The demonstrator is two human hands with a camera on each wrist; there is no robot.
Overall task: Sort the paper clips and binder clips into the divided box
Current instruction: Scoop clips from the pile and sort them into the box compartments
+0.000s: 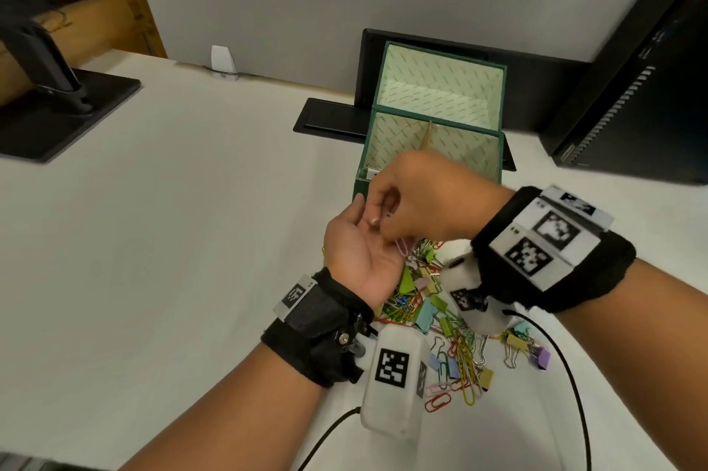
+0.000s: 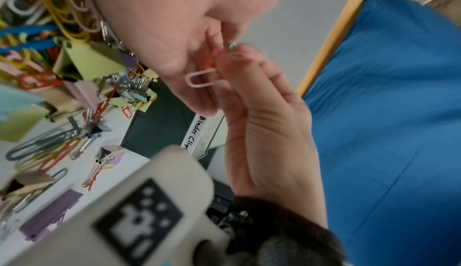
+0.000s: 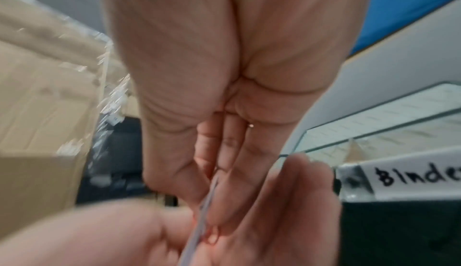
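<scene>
A: Hands meet just in front of the divided box (image 1: 433, 133), at about its 6 o'clock wall. The left hand (image 1: 360, 256) lies palm up; the right hand (image 1: 417, 198) comes over it from 3 o'clock.

B: And the fingers?

A: The right hand's fingers (image 2: 199, 85) are narrow, pinching a pale pink paper clip (image 2: 202, 78) against the left hand's fingers (image 2: 252, 85), which curl up to it. A red clip sits blurred behind it in the same pinch; which hand grips that one I cannot tell.

B: Where is the rest?

A: The pile of clips (image 1: 440, 321) lies on the white counter (image 1: 172, 221) at 6 o'clock of the box, under both wrists: coloured paper clips tangled with green, blue, yellow and purple binder clips. The box's near wall carries a white label (image 2: 197, 130) reading "Binder Clip". A cardboard divider splits its near part in two; the open lid stands at 12 o'clock.
</scene>
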